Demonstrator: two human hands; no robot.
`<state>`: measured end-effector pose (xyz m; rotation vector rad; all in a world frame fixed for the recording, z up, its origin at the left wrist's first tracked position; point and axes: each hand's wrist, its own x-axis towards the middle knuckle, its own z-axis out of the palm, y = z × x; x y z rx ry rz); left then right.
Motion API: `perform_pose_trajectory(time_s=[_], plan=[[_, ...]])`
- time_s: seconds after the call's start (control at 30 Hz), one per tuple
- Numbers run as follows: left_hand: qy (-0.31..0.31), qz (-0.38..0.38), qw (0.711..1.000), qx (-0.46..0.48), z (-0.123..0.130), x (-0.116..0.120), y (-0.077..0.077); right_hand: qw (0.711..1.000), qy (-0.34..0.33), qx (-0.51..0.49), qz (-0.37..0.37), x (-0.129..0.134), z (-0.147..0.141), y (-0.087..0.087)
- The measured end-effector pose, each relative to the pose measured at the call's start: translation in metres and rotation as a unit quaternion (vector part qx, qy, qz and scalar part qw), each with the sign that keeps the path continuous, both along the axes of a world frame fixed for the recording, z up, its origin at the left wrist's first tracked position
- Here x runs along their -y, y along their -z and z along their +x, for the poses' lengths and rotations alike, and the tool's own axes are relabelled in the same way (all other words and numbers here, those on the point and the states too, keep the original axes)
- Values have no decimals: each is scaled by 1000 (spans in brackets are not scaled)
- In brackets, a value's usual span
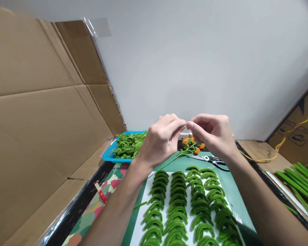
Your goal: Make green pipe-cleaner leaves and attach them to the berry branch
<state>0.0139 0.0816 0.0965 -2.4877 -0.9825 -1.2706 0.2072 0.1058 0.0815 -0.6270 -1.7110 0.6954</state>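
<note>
Above the worktop, my left hand (166, 135) and my right hand (213, 132) meet fingertip to fingertip, both pinched closed. Whatever lies between the fingers is too small or too hidden to make out. Below them, curved fuzzy green pipe-cleaner pieces (178, 201) lie in several columns on a white sheet (136, 235). Behind my hands is a stem with orange fuzzy flowers (196, 150) and green leaves, partly covered. Scissors (207, 159) with black handles lie near my right wrist, blades pointing left.
A blue basket (118, 160) of green fuzzy pieces (128, 145) stands at the back left. Cardboard (41, 130) walls the left side. At the right are long green stems (297, 184) and a yellow cord (279, 145). A red-and-white packet (102, 194) lies on patterned cloth (92, 212).
</note>
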Motion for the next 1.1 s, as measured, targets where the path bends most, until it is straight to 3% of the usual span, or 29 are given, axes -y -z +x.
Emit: perform_pose_trajectory(time_s=[0.07, 0.13, 0.17, 0.23, 0.33, 0.4, 0.5, 0.6, 0.7, 0.93, 1.1], plan=[[-29, 101, 987, -119, -6, -1, 0, 987, -93, -12, -128, 1, 2, -6], [-36, 145, 976, -159, -9, -3, 0, 977, -126, 4, -175, 3, 6, -11], [-32, 149, 978, -143, -9, -3, 0, 980, -115, 17, -159, 5, 8, -14], [-13, 107, 992, -65, -6, -3, 0, 996, -53, 45, -59, 8, 12, -17], [36, -75, 992, 91, 2, -2, -1, 983, 67, 85, 150, 10, 14, -16], [82, -207, 959, 178, 8, -1, 0, 954, 122, 107, 252, 7, 14, -12], [149, -311, 893, 290, 17, -3, 4, 923, 145, 131, 332, 2, 11, -5], [196, -365, 833, 368, 22, -6, 7, 901, 170, 144, 373, 0, 10, -1], [213, -393, 802, 396, 23, -8, 7, 879, 208, 153, 399, 0, 11, -1], [236, -405, 801, 372, 18, -5, 4, 891, 185, 155, 386, -1, 14, 0], [230, -404, 809, 361, 16, -4, 1, 875, 202, 164, 409, -2, 15, 0]])
